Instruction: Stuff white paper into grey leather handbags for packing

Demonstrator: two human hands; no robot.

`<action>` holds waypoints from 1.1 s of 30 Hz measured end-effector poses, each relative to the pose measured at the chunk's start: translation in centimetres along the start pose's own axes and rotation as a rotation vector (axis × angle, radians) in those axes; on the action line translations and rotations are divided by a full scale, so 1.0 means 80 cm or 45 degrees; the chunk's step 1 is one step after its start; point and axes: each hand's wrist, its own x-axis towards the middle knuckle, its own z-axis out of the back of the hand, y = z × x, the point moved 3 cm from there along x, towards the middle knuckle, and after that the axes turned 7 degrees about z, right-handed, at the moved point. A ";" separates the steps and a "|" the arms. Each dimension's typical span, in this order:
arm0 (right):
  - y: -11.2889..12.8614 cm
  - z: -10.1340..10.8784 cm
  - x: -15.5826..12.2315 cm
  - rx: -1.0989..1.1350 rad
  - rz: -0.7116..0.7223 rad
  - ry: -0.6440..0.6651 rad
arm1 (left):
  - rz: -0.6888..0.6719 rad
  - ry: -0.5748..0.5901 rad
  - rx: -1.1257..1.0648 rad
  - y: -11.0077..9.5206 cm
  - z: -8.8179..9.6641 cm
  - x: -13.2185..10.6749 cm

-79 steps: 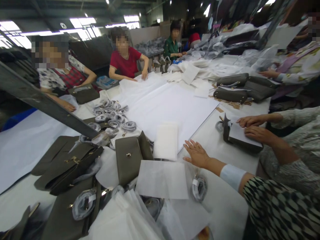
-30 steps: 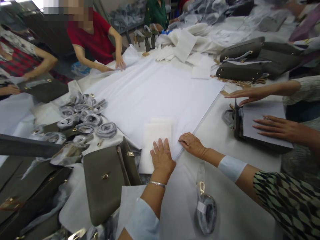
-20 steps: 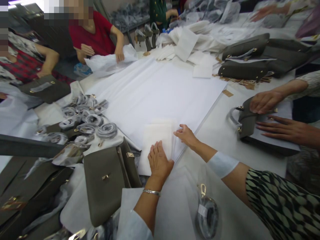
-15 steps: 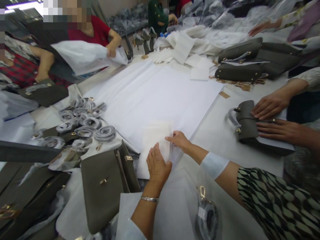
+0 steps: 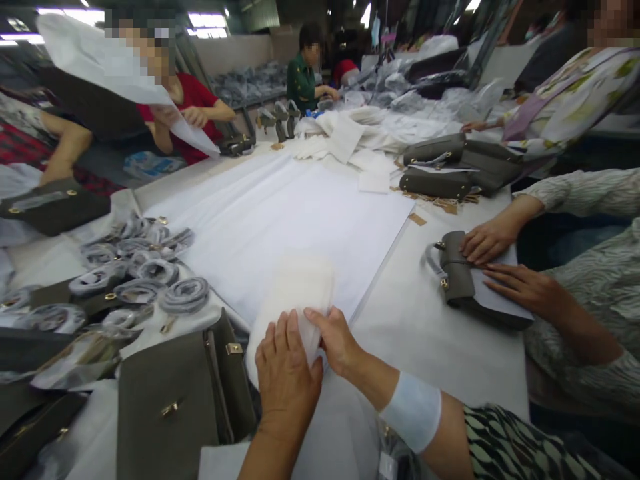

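A small stack of white padded sheets (image 5: 295, 287) lies at the near edge of the big white paper pile (image 5: 280, 207). My left hand (image 5: 287, 373) rests flat on the stack's near end, fingers together and holding nothing. My right hand (image 5: 336, 340) pinches the stack's right near edge between thumb and fingers. An olive-grey handbag (image 5: 175, 400) with a gold clasp stands just left of my left hand.
Several paper-wrapped straps (image 5: 145, 270) lie at the left. A co-worker's hands (image 5: 493, 243) rest on a folded olive bag (image 5: 455, 273) at the right. More bags (image 5: 445, 167) sit at the back right. A person in red lifts a white sheet (image 5: 120, 73).
The view has tilted up. My hands have drawn the small stack nearer, my right hand now pinching its edge. The person in red has raised a sheet. The co-worker's bag is folded over.
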 end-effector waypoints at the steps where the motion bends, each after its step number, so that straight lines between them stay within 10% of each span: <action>1: 0.006 -0.006 -0.007 0.060 0.051 -0.031 | -0.030 -0.021 0.045 -0.004 0.011 0.004; 10: 0.052 -0.027 -0.065 0.136 0.273 0.050 | -0.549 -0.303 0.204 -0.005 0.088 0.021; 15: 0.040 0.063 -0.118 -0.320 0.058 0.205 | -0.778 -0.279 0.091 0.001 0.092 -0.015; 24: 0.085 0.217 -0.161 -0.583 -0.059 -0.373 | -1.179 0.097 0.063 0.026 0.090 -0.071; 28: 0.088 0.206 -0.154 -0.984 0.011 -0.150 | -1.092 0.416 0.077 0.059 0.086 -0.098; 33: 0.073 0.131 -0.094 -1.496 0.508 0.324 | -0.941 0.606 0.066 0.080 0.084 -0.131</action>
